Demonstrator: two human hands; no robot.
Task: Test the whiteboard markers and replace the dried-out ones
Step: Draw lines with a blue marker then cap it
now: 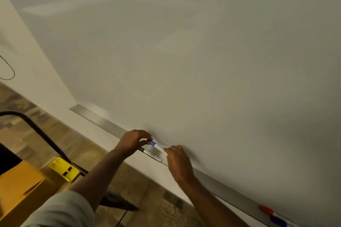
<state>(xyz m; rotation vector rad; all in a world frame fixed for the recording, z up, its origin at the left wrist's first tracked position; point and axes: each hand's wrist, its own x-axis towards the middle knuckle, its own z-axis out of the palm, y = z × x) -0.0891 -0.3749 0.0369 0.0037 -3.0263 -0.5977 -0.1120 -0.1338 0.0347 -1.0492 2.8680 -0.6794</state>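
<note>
A blue-capped white marker [156, 146] is held between both hands just above the whiteboard's metal tray [110, 125]. My left hand [133, 141] pinches its blue cap end. My right hand [178, 160] grips the white barrel's other end. Below it a second marker with a dark cap [147, 152] lies in the tray beside a pale eraser block [156, 156]. The large whiteboard [203, 61] fills the view and shows no marks. At the tray's far right lie an orange-capped marker [266, 210] and a blue-capped marker [278, 221].
At lower left stand a cardboard box [22, 186] and a yellow box [63, 168]. A black chair frame [36, 131] curves over patterned carpet [158, 206]. A white wall [27, 64] adjoins the board's left edge.
</note>
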